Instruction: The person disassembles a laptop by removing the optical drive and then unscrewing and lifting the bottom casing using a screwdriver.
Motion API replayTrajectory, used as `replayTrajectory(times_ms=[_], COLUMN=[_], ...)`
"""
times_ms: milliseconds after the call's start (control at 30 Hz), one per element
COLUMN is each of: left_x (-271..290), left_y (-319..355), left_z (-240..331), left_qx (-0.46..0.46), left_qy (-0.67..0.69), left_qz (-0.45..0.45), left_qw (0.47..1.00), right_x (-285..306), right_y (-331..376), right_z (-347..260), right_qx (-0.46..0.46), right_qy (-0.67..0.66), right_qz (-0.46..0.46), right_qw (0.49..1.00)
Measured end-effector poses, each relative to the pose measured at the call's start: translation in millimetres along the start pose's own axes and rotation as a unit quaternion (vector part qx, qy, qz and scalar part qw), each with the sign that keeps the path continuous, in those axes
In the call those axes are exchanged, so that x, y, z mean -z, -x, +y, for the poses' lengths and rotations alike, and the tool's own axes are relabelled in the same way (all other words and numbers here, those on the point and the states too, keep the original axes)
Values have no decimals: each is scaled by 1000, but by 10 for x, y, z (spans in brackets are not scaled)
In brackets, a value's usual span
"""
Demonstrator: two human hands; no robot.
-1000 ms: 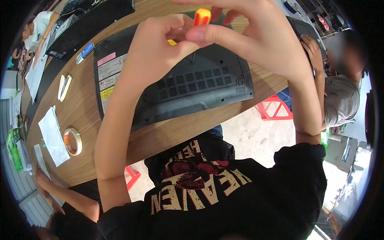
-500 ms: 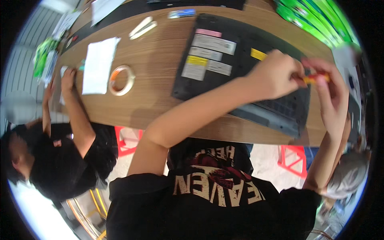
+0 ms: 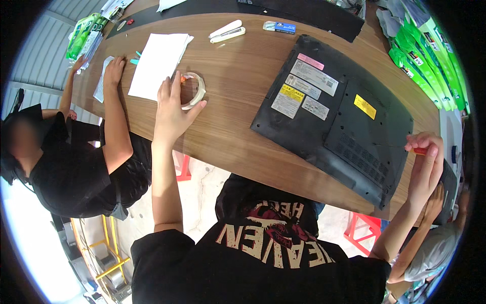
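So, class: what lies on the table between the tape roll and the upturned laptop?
In the head view, only bare wood lies between the tape roll under the left hand and the laptop.

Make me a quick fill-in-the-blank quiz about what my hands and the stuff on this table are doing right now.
1. The left hand rests on a roll of ____ beside the white paper.
2. The black laptop lies with its ____ side facing up.
3. The right hand holds a small tool with an ____ handle.
4. The table top is made of ____.

Missing words: tape; bottom; orange; wood
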State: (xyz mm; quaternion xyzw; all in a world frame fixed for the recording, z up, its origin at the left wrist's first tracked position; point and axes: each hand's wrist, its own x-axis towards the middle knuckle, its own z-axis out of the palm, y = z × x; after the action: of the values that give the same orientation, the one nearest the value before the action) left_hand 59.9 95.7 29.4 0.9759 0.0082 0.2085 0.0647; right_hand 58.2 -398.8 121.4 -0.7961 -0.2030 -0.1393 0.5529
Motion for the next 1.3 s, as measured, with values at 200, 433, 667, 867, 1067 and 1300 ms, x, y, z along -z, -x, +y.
replayTrajectory(times_ms=[200,433,667,867,1067,1300], left_x=[-105,-253,-307,-383,-256,-50], left_y=[-82,-125,-93,-87,-135,-153], left_z=[283,698,703,536,624,1592], left_qx=[81,16,52,109,140,26], left_qy=[174,227,304,470,473,603], left_qz=[-45,-35,-64,105,260,98], left_qw=[980,973,949,869,830,791], right_x=[-17,-33,24,-41,-8,-282], right_y=[28,31,42,-14,90,-10], right_z=[-63,30,-105,-349,-284,-186], right_qx=[3,-30,-24,-55,-23,-37], right_qy=[4,-58,149,466,311,8], right_qz=[12,53,60,26,66,68], right_qw=[1000,996,987,883,948,997])
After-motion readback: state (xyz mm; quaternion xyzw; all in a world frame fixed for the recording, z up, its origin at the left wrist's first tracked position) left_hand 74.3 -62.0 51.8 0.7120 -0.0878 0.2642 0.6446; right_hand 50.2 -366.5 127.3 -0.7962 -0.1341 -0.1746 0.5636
